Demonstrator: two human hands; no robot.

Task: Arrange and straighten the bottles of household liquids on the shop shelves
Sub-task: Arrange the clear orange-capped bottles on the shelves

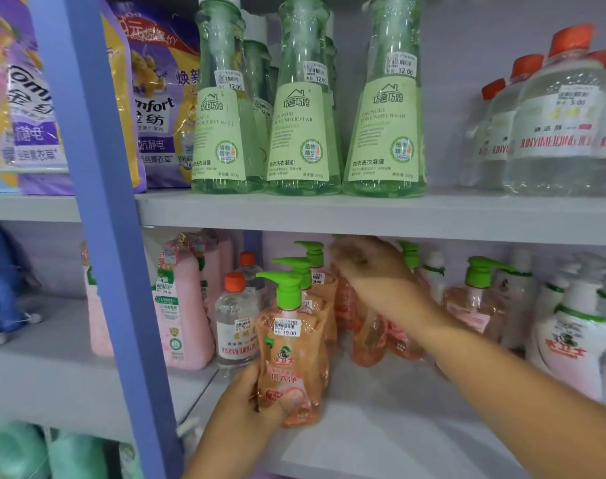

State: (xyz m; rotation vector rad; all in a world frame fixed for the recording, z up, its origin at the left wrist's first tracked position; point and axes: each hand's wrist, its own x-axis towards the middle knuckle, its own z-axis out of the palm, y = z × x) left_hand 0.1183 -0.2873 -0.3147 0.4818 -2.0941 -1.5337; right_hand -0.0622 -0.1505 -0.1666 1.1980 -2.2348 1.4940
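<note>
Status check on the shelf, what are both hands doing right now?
Left hand grips front peach pump bottle at base. Right hand reaches over back-row peach bottles, grip unclear. Clear orange-capped bottle crowds left side.

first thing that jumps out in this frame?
Two bare hands on the lower shelf: the left hand grips the base of a peach pump bottle at the front, while the right hand reaches back over more peach pump bottles. Above, three tall green bottles line the upper shelf's front edge, and a blue shelf post cuts through the left.
</note>
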